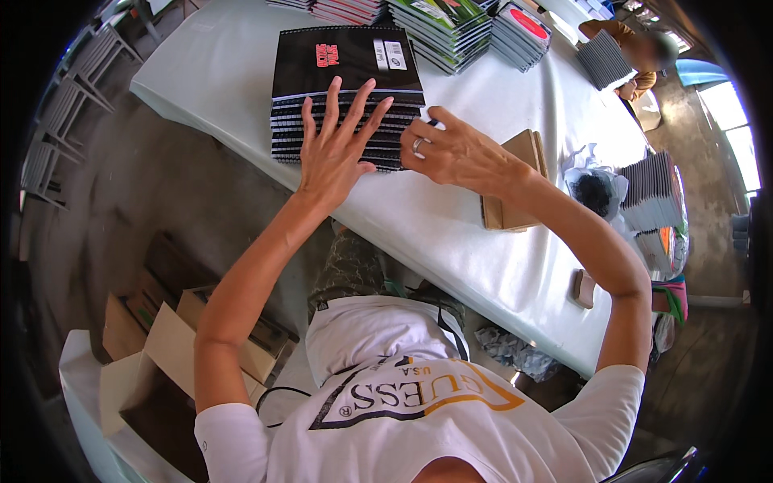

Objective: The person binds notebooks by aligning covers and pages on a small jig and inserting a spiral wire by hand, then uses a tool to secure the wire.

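A stack of black spiral notebooks (348, 60) lies on the white-covered table in front of me, its lower layers fanned toward me so that several bound edges show. My left hand (334, 149) rests on the near part of the stack, fingers spread and palm down, holding nothing. Against the stack's right side is my right hand (452, 149), fingers curled in and a ring on one of them. A small dark bit shows by its index finger; what it is, I cannot make out. The right fingertips are partly hidden.
Other notebook stacks (451, 36) stand along the far side. A brown cardboard piece (515, 181) lies to the right, near a plastic bag (594, 189) and grey-edged stacks (651, 193). Open cartons (153, 370) sit low at left. A person (636, 56) handles a stack at far right.
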`<action>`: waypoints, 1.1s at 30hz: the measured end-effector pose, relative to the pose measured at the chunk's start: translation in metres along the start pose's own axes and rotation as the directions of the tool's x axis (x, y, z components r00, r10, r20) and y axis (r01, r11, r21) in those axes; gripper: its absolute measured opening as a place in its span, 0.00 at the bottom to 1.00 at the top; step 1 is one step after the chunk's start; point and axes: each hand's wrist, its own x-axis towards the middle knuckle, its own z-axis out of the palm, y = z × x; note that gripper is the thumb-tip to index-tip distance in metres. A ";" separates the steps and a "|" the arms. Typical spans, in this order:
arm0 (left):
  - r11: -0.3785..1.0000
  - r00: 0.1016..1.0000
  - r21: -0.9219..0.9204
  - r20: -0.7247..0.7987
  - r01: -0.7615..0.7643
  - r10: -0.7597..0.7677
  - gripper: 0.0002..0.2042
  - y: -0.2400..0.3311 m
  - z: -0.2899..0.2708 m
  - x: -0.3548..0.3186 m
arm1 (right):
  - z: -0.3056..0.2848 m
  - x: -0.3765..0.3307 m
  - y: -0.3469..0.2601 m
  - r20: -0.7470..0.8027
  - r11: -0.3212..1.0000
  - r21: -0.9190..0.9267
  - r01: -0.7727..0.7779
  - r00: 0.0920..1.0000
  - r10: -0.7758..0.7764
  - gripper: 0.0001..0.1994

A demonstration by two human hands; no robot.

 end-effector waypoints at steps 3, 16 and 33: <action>1.000 1.000 0.003 -0.004 0.002 -0.002 0.55 0.002 0.001 0.001 | 0.010 -0.004 0.004 -0.041 0.998 -0.010 0.055 0.998 -0.056 0.07; 1.000 1.000 0.005 0.004 0.002 -0.002 0.55 0.001 0.002 0.003 | 0.009 0.003 0.008 0.009 0.987 0.003 0.158 0.987 -0.158 0.10; 1.000 1.000 -0.004 -0.006 0.004 -0.004 0.55 0.001 0.001 0.003 | -0.008 0.009 -0.028 0.423 0.966 0.066 -0.251 0.884 0.201 0.03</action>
